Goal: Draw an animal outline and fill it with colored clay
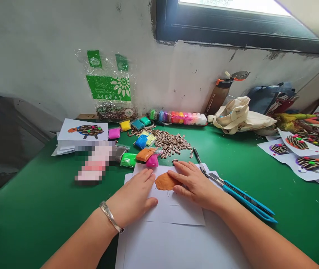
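The clay (pixel 165 182) looks matt and faintly uneven, the paper (pixel 184 216) smooth and matt. The bracelet (pixel 109 215) is shiny metal; the table (pixel 50 209) is smooth, with a soft sheen. The seed bag (pixel 109 87) is glossy clear plastic, the bottle (pixel 217 96) smooth plastic, the tote (pixel 236 116) creased matt cloth, the wall (pixel 36 56) matt and scuffed.

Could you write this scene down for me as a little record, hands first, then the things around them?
Left hand: palm down on the white paper, left of the orange patch
Right hand: fingers on the patch's right edge
Orange patch: thin, flattened
Beyond the paper: coloured packets, a heap of striped seeds
Near right hand and forearm: pen, blue cutter
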Demonstrator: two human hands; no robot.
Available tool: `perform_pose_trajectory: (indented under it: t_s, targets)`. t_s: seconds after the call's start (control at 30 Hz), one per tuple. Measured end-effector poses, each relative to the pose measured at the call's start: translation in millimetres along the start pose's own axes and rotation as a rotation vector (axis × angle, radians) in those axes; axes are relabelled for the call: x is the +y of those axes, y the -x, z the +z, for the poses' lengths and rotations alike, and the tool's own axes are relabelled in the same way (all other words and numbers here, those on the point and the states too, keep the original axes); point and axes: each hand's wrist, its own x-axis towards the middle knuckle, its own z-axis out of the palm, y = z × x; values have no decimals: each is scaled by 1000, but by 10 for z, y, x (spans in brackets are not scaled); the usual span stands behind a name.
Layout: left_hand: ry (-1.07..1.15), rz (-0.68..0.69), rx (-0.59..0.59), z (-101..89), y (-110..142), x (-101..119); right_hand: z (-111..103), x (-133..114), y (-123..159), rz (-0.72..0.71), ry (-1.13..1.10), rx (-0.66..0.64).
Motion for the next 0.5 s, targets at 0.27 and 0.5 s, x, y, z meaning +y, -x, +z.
perform_pose_trajectory:
  t_s: [0.27,0.5]
  targets:
    - [-67,-17,-47,-9,-3,23,-13,36,15,36,-57,-50]
    - [-58,-25,-58,-12,8,16,-193,-4,128,50,-89,-98]
